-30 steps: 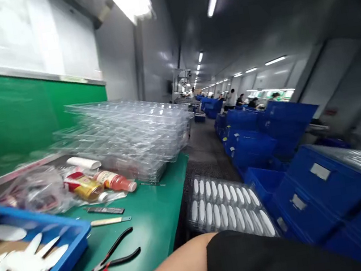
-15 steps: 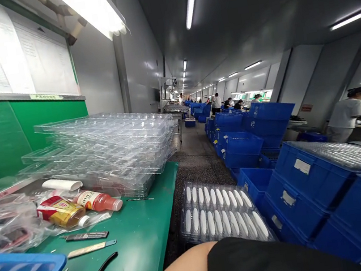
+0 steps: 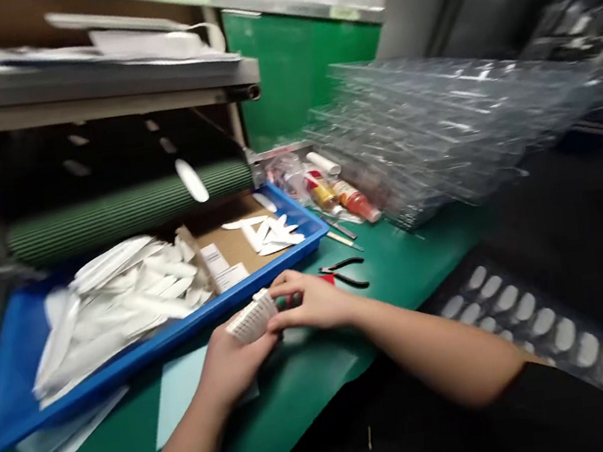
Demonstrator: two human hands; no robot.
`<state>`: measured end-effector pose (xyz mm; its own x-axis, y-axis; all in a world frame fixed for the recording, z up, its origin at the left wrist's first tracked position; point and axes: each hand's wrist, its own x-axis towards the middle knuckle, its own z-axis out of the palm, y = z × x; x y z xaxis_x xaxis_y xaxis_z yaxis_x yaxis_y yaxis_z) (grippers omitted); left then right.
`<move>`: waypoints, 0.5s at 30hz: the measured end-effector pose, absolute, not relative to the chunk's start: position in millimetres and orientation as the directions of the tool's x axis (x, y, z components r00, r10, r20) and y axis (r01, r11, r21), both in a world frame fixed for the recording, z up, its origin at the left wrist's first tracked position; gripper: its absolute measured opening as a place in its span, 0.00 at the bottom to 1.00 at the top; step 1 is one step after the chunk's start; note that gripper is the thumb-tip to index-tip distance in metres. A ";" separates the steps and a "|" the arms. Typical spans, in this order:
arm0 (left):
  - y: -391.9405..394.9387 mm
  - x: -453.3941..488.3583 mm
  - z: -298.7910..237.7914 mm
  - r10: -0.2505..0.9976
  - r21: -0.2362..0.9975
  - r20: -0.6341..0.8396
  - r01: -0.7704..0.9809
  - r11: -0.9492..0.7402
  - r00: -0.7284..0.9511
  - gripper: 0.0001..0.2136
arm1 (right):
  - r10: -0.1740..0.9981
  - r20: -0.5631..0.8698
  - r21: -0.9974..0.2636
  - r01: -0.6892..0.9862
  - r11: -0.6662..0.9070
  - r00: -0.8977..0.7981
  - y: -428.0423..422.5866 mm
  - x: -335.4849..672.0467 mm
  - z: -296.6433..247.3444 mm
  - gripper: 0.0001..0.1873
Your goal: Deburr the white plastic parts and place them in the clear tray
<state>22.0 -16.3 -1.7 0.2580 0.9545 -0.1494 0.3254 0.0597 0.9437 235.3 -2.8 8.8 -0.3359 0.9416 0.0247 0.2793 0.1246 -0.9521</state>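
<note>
Both my hands meet over the green bench, just in front of a blue tray (image 3: 253, 282). My left hand (image 3: 231, 361) grips a small white ribbed part (image 3: 251, 319) from below. My right hand (image 3: 313, 303) closes its fingers on the same part from the right. The tray holds a pile of long white plastic pieces (image 3: 125, 298) on its left side and a few more (image 3: 271, 232) at its right end. One white oval piece (image 3: 191, 180) is in the air above the tray, by a green ribbed belt (image 3: 123, 211).
Black-handled pliers (image 3: 346, 274) lie right of my hands. Bottles and a plastic bag (image 3: 330, 188) sit behind them. A tall stack of clear blister trays (image 3: 447, 136) stands at the right. A tray of white oval parts (image 3: 544, 329) sits below the bench edge. Pale paper (image 3: 175, 388) lies under my left wrist.
The view has swung from the aisle on the right back down to the bench. Both hands, unseen before, are now in view holding the white ribbed part.
</note>
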 end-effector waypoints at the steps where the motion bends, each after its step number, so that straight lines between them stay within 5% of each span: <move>1: -19.3 20.0 -0.5 0.947 0.951 -0.170 0.298 0.085 0.273 0.21 | 0.920 0.056 -0.941 0.287 0.179 -0.388 -0.3 239.6 14.8 0.27; 8: -31.5 41.3 19.4 0.851 0.976 -0.203 0.169 0.137 0.484 0.25 | 0.815 -0.030 -0.988 0.142 0.065 -0.579 -15.1 231.6 57.6 0.28; 15: -69.4 50.7 35.8 0.724 0.947 -0.321 0.191 0.259 0.610 0.26 | 0.851 -0.038 -0.994 0.108 0.022 -0.524 -58.0 243.1 50.0 0.29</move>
